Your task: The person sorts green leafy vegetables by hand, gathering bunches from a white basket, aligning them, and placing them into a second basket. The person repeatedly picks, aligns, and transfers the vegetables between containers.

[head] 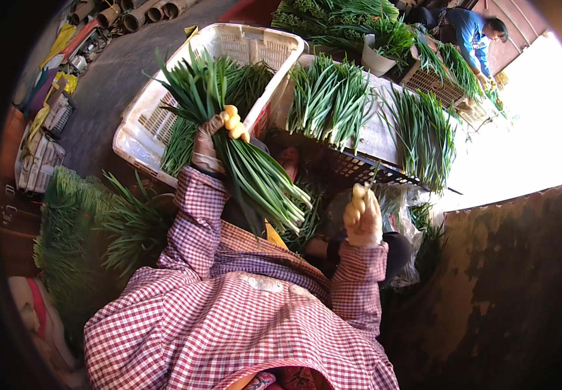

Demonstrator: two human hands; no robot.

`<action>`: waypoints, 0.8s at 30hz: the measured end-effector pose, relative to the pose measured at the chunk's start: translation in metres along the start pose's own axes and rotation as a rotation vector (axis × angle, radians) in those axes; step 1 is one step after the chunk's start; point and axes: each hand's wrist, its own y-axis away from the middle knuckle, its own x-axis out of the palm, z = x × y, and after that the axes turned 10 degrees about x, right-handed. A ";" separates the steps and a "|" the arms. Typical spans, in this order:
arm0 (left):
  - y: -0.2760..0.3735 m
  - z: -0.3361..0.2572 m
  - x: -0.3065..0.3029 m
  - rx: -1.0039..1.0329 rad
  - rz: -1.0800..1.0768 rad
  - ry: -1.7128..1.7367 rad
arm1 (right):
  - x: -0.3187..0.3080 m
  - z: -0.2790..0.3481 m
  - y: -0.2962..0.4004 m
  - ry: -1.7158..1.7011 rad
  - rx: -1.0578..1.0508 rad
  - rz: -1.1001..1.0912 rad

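My left hand [212, 139], in a glove with yellow-coated fingers, grips a bunch of garlic chives [261, 175] around its middle. The bunch's dark leaves fan out over a white plastic crate, and its pale stem ends point down to the right. Apart from it, my right hand [363, 217], gloved the same way, is raised with curled fingers. A thin green chive blade [375, 171] sticks up from its fingertips. Beyond that hand, two flat piles of chives, a left pile [330, 97] and a right pile [420, 131], lie on a covered surface [383, 131].
The white crate [134, 122] holds more chives [181, 146]. Cut greens [69, 239] are heaped at left. Clear plastic sheeting [403, 214] hangs beside my right hand. Farther off, a person in blue [471, 36] bends over chives. A stained wall [515, 258] stands at right.
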 end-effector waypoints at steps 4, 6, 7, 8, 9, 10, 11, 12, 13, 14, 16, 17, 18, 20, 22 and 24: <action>-0.004 0.004 0.018 0.039 -0.205 -0.324 | -0.035 -0.018 0.033 1.320 0.170 -0.215; -0.006 0.018 0.030 0.055 -0.363 -0.462 | -0.033 -0.026 0.020 1.315 -0.236 -0.056; -0.007 0.026 0.032 0.032 -0.355 -0.510 | 0.026 -0.011 0.013 0.937 -0.078 -0.069; -0.009 0.036 0.041 0.006 -0.358 -0.579 | 0.044 -0.008 0.001 1.142 -0.194 -0.011; -0.012 0.047 0.036 0.000 -0.357 -0.575 | 0.055 -0.007 -0.012 1.346 -0.310 0.050; -0.014 0.057 0.040 0.000 -0.335 -0.597 | 0.057 -0.014 -0.028 1.392 -0.323 0.074; -0.011 0.067 0.046 0.006 -0.317 -0.622 | 0.060 -0.022 -0.041 1.436 -0.336 0.107; -0.011 0.077 0.050 0.016 -0.339 -0.697 | 0.079 -0.024 -0.045 1.417 -0.133 0.005; -0.009 0.083 0.069 -0.031 -0.359 -0.655 | 0.067 -0.034 -0.058 1.454 -0.236 -0.014; -0.012 0.089 0.073 -0.080 -0.403 -0.686 | 0.057 -0.040 -0.067 1.284 -0.100 -0.050; -0.016 0.088 0.065 -0.217 -0.352 -0.716 | 0.050 -0.045 -0.075 0.763 0.242 -0.014; -0.020 0.080 0.064 -0.391 -0.300 -0.647 | 0.045 -0.041 -0.071 0.656 0.314 -0.001; -0.019 0.077 0.061 -0.441 -0.255 -0.574 | 0.047 -0.035 -0.068 0.657 0.390 0.013; -0.015 0.069 0.056 -0.502 -0.014 -0.394 | 0.048 -0.025 -0.063 0.585 0.546 0.114; -0.006 0.070 0.055 -0.541 0.130 -0.143 | 0.062 -0.020 -0.059 0.404 0.638 0.235; -0.003 0.082 0.040 -0.561 0.219 0.081 | 0.076 -0.016 -0.056 0.311 0.690 0.367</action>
